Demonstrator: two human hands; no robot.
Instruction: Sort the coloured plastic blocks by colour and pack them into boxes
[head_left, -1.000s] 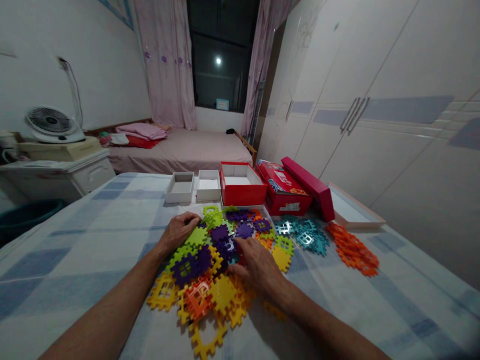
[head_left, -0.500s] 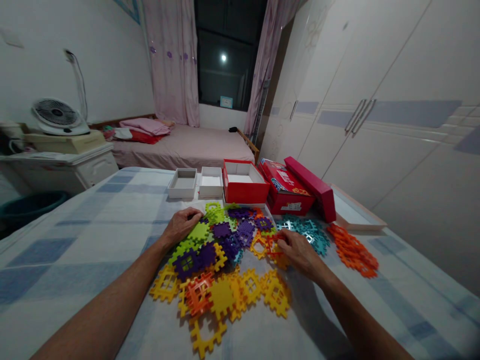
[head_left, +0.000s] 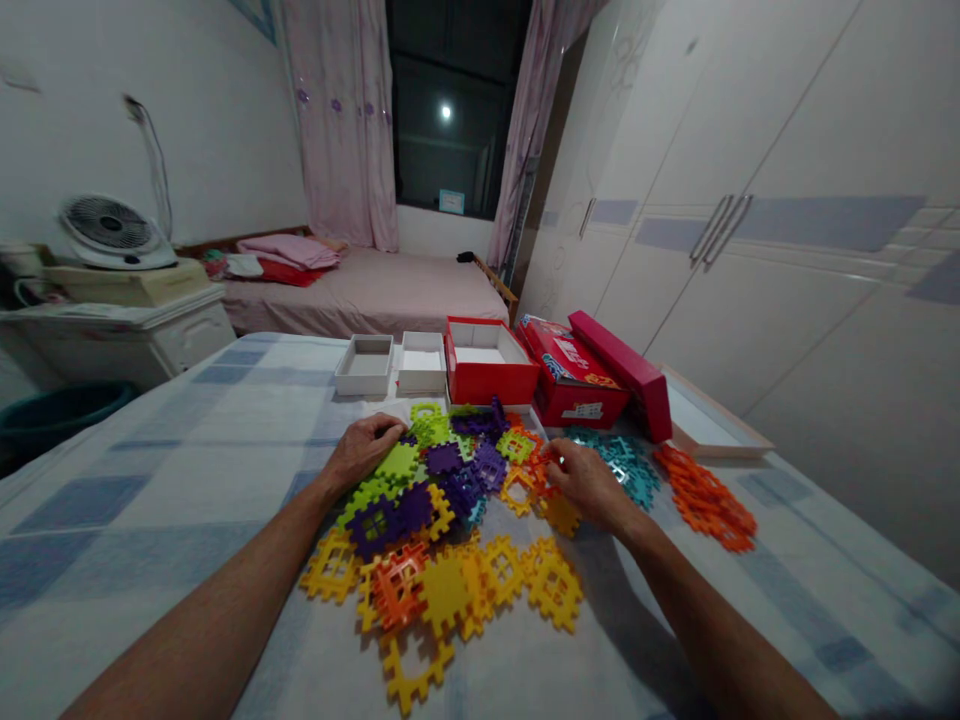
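Note:
A heap of plastic interlocking tiles with notched edges lies between my hands. My left hand (head_left: 366, 448) rests at the heap's left side, fingers curled by the lime green tiles (head_left: 399, 461); whatever its fingertips hold is hidden. On the right, my right hand (head_left: 589, 478) has its fingers closed at an orange tile (head_left: 538, 466). Purple tiles (head_left: 444, 458) fill the middle, and one purple tile (head_left: 498, 416) stands tilted up at the back. Near it is a lime green window tile (head_left: 516, 446). Yellow tiles (head_left: 444, 596) spread toward me, with an orange window tile (head_left: 397, 585) among them.
Behind the heap stand two small white boxes (head_left: 365, 388) (head_left: 422, 382) and an open red box (head_left: 491, 386). A printed red box (head_left: 581, 405) with a red lid (head_left: 622, 370) leaning on it is farther right. Teal tiles (head_left: 637, 480) and orange tiles (head_left: 709, 505) form separate piles.
My right hand has moved slightly up and away from me. A purple window tile has left its place, uncovering the lime green tile; a purple one now stands tilted farther back. My left hand stays put.

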